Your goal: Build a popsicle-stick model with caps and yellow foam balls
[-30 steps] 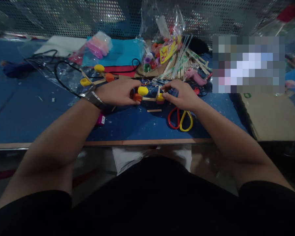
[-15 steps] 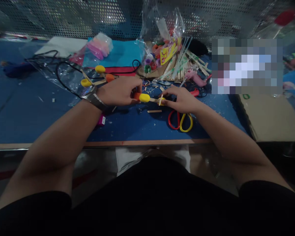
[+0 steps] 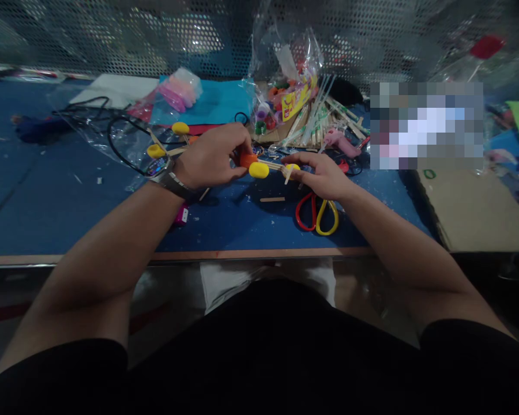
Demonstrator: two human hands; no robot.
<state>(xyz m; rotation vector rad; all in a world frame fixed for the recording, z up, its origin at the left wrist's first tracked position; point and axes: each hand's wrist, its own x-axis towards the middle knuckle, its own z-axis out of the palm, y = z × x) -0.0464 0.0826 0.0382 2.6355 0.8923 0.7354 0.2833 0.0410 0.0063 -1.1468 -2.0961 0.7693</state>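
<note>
Above the table, both hands hold a small craft-stick model (image 3: 268,163) made of thin wooden sticks with rounded yellow and orange pieces, perhaps caps. At its left end, my left hand (image 3: 218,154) is closed, finger and thumb pinching the orange piece (image 3: 248,159); a yellow piece (image 3: 259,169) sits right beside it. My right hand (image 3: 322,173) pinches the other end, around a second yellow piece (image 3: 293,170) and a short crosswise stick (image 3: 288,174). Behind my left wrist lies another stick assembly with yellow pieces (image 3: 180,128), partly hidden by the hand.
Scissors (image 3: 327,218) with red and yellow handles lie below my right hand, near a loose craft stick (image 3: 272,199). Farther back are a pink glue gun (image 3: 342,141), piled sticks and a clear bag of coloured caps (image 3: 281,104). Cardboard (image 3: 480,207) is at right.
The model has turned a little in my hands, so the orange piece shows more, above the yellow one. Both hands keep their grip. The view has shifted slightly.
</note>
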